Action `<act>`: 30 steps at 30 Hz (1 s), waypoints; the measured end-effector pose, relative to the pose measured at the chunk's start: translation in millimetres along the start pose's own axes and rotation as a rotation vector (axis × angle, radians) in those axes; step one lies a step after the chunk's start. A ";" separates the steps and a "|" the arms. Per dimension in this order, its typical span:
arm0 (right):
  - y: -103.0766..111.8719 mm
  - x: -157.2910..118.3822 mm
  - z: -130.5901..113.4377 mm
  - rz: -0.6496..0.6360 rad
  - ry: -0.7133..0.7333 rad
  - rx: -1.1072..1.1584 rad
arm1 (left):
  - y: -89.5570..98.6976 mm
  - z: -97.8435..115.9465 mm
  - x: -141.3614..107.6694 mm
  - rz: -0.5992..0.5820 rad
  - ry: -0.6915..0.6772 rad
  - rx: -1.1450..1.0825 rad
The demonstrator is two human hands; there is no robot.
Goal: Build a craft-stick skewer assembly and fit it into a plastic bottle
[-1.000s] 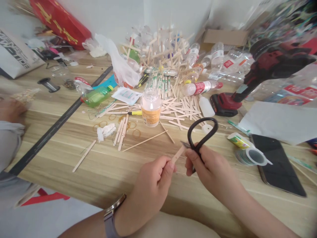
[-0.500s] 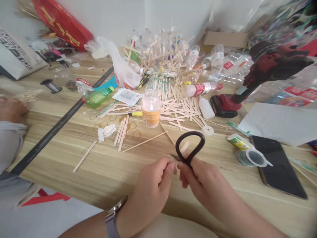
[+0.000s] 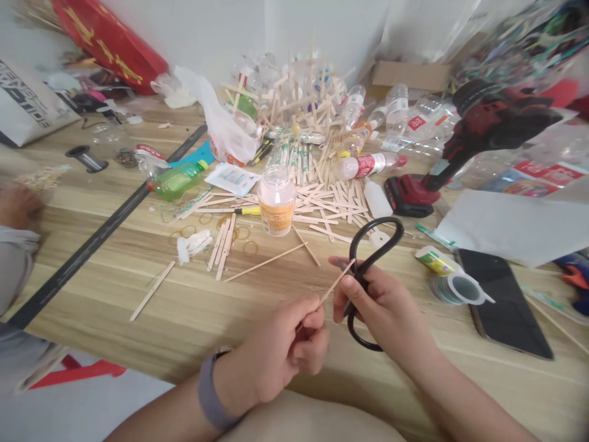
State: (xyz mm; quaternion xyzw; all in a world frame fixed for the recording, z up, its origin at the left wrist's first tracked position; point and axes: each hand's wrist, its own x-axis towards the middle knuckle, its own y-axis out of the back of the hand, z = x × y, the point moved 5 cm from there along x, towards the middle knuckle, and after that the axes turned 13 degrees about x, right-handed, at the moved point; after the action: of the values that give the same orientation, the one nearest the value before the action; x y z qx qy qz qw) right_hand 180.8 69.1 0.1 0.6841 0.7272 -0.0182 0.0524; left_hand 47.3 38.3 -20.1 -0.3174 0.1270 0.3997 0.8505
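Near the table's front edge, my left hand [image 3: 294,347] is closed on a thin wooden stick [image 3: 335,287], which slants up to the right. The stick's far end reaches the scissors. My right hand [image 3: 380,301] is wrapped round black-handled scissors [image 3: 378,242], their loops above and below the fingers; the blades are mostly hidden. Beyond my hands stands an open clear jar [image 3: 277,205] with an orange label. Two loose thin sticks [image 3: 267,261] lie in front of it, and flat craft sticks [image 3: 224,248] lie to its left.
A red and black power tool [image 3: 455,153] stands at the right, behind a phone [image 3: 510,307] and a small cup [image 3: 460,288]. Piled sticks and bottles [image 3: 370,164] fill the back. Another person's hand [image 3: 18,205] rests at the left edge.
My left hand has turned, and the thin stick now shows between my hands. The scissors have turned in my right hand, showing both loops. The view has shifted slightly.
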 end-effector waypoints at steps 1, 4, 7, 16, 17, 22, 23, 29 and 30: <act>-4.4 -0.5 2.3 -0.031 -0.031 0.088 | -3.3 -2.4 0.6 -0.086 0.067 -0.088; -10.7 -3.1 4.5 -0.038 -0.102 0.236 | -7.5 -7.5 0.2 -0.204 0.155 -0.188; -9.1 -4.5 4.9 0.017 -0.161 0.277 | 0.0 -7.0 -0.7 -0.031 0.010 0.011; 13.0 -4.1 -3.1 0.140 0.067 -0.280 | 11.4 8.1 -13.4 0.425 -0.197 0.718; 12.1 -5.7 -5.6 0.123 0.135 -0.391 | 11.9 7.8 -12.8 0.433 -0.184 0.744; -4.7 -13.0 -1.4 -0.009 0.255 -0.610 | 11.0 7.6 -11.4 0.474 -0.213 0.899; -7.8 -13.5 0.6 -0.022 0.253 -0.622 | 11.0 7.6 -11.7 0.485 -0.221 0.925; -11.5 -12.5 2.0 -0.009 0.222 -0.656 | 12.4 6.8 -13.2 0.508 -0.237 0.980; -13.5 -12.5 1.4 -0.055 0.226 -0.650 | 12.6 7.0 -13.1 0.513 -0.240 0.982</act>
State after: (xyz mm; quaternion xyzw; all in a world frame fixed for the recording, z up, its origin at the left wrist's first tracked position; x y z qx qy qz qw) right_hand 168.1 55.8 -0.6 0.6096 0.7144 0.2887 0.1862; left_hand 29.0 41.0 -14.2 0.2041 0.2733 0.5209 0.7825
